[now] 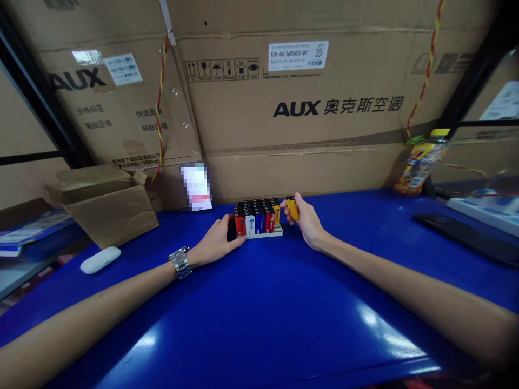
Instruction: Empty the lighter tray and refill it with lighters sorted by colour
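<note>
A small tray packed with several upright lighters in red, white, blue and yellow stands on the blue table near the back. My left hand, with a metal watch on its wrist, rests curled against the tray's left end, fingers touching it. My right hand is just right of the tray, pinching a yellow lighter between thumb and fingers, a little above the tray's right end.
Large AUX cardboard cartons wall off the back. An open brown box and a white oval case lie at left. A snack jar stands back right, with a dark flat keyboard-like object near the right edge.
</note>
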{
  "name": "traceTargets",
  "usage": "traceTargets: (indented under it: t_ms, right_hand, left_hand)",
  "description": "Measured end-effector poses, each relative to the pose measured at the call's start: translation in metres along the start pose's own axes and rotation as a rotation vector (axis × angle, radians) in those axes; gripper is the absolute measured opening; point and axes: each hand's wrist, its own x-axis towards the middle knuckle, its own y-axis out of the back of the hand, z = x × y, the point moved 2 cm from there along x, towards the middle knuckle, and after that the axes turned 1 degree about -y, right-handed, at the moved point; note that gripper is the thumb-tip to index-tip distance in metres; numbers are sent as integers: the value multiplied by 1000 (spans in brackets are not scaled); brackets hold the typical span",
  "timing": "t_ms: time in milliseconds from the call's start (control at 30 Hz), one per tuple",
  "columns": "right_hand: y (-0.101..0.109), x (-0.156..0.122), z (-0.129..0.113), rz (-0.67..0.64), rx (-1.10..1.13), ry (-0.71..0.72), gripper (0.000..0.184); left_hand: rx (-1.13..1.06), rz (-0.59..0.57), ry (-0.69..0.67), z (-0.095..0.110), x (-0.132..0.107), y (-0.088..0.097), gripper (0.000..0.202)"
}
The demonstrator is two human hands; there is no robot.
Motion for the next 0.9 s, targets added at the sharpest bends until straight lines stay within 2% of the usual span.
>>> traceTargets:
  t_ms: [267, 367, 467, 567, 667, 800, 900]
  right_hand:
    - [3, -5, -5, 83, -343, 349, 27]
    - [3, -6, -4, 74, -295, 329, 27]
    - [1, -6, -2, -14, -164, 266, 26]
    - [0, -7, -3, -76, -168, 251, 25]
    - [1, -8, -5, -130, -238, 260, 24]
    - [3, -7, -9, -190, -435, 294, 18]
    - [6, -5, -13, -181, -646, 366, 25]
  left_hand:
    - [9, 7, -24, 1, 0, 0, 57]
    - [-2, 16, -36, 2, 0, 0, 56]
    - [-1, 11, -24, 1, 0, 0, 57]
    - [-2, 8, -25, 1, 0, -1, 58]
    - [-9, 16, -37, 0, 0, -1, 57]
    - [-5, 15, -45, -1, 1, -2, 58]
    - [2, 5, -36, -2, 1, -2, 58]
